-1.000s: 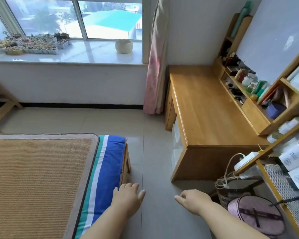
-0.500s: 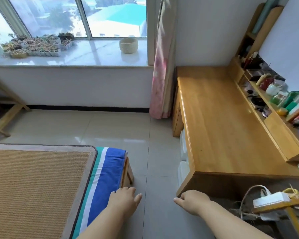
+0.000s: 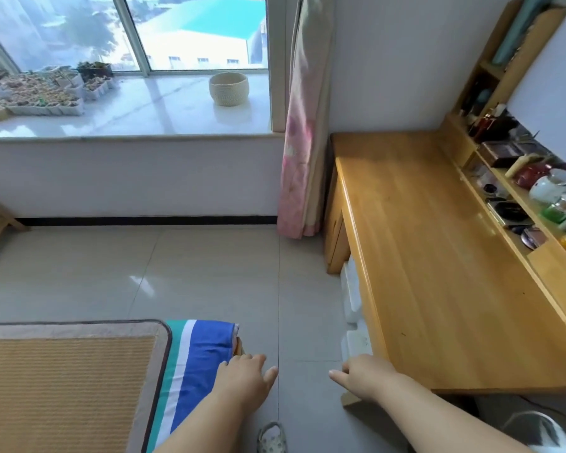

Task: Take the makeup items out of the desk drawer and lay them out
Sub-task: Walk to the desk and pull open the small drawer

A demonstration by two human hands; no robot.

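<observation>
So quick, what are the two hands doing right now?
Left hand: open, holding nothing.
Right hand: loosely curled, open, holding nothing.

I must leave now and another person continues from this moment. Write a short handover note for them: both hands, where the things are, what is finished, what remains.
Left hand: open, holds nothing, above the floor beside the striped bedding.
Right hand: fingers loosely curled, no grip on anything, near the front corner of the wooden desk.
Things: the desk top is bare; small items sit on the desk shelf along the wall. The drawer is not clearly visible from here, and no makeup items are out.
Done: nothing yet.
Left: find and open the drawer, take the makeup items out, lay them on the desk.
</observation>
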